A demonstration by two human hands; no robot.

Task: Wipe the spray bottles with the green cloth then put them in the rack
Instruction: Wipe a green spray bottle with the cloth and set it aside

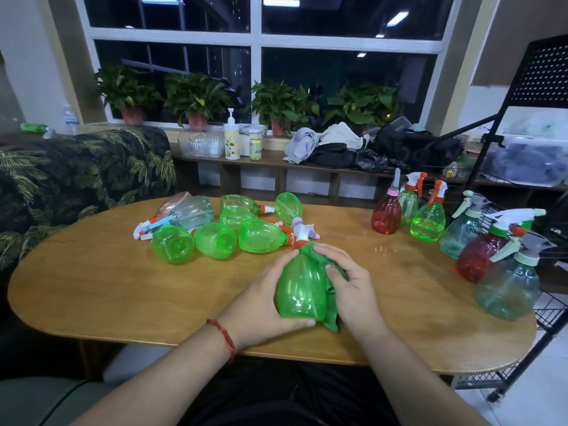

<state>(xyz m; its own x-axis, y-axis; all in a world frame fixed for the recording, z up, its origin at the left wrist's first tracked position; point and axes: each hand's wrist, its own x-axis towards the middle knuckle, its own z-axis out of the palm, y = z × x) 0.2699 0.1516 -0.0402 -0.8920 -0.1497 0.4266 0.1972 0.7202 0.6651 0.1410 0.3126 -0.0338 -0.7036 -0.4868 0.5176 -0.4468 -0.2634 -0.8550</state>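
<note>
A green spray bottle (302,287) lies over the near edge of the wooden table (123,287), nozzle pointing away from me. My left hand (261,299) grips its body from the left, thumb under the base. My right hand (350,281) presses the green cloth (330,315) against the bottle's right side, fingers curled round the cloth. Several green and clear bottles (215,229) lie in a heap at the far middle of the table. More bottles stand upright at the right: a red one (385,215), a green one (427,221), and teal and red ones (504,287) near the black wire rack (550,305).
A leaf-patterned sofa (76,179) stands at the left. Behind the table runs a low shelf with potted plants (196,99), a pump bottle (231,136), containers and a pile of clothes (353,146). The rack's black frame rises at the right edge.
</note>
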